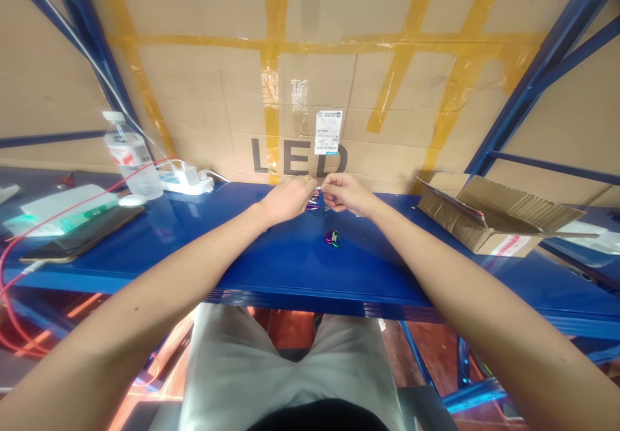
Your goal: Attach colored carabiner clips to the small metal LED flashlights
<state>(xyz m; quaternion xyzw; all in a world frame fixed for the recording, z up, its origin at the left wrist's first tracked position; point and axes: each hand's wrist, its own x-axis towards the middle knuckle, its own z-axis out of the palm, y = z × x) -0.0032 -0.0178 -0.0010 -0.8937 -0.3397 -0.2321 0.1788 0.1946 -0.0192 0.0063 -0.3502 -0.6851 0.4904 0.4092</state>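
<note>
My left hand (289, 198) and my right hand (347, 193) meet over the back part of the blue shelf. Both are closed, fingertips pinched close together around a small, pale bit too tiny to name. Just beneath the fingers lies a little cluster of purple and silvery metal pieces (312, 204), partly hidden by my left hand. Nearer to me, a few small carabiners (332, 238) in green, purple and red rest together on the blue surface, apart from both hands.
An open cardboard box (484, 218) stands at the right. To the left are a water bottle (133, 159), a power strip (191, 182), a dark phone-like device (77, 237), a tissue pack (68, 211) and a red cable (62, 210). A large taped cardboard sheet (217, 108) closes the back.
</note>
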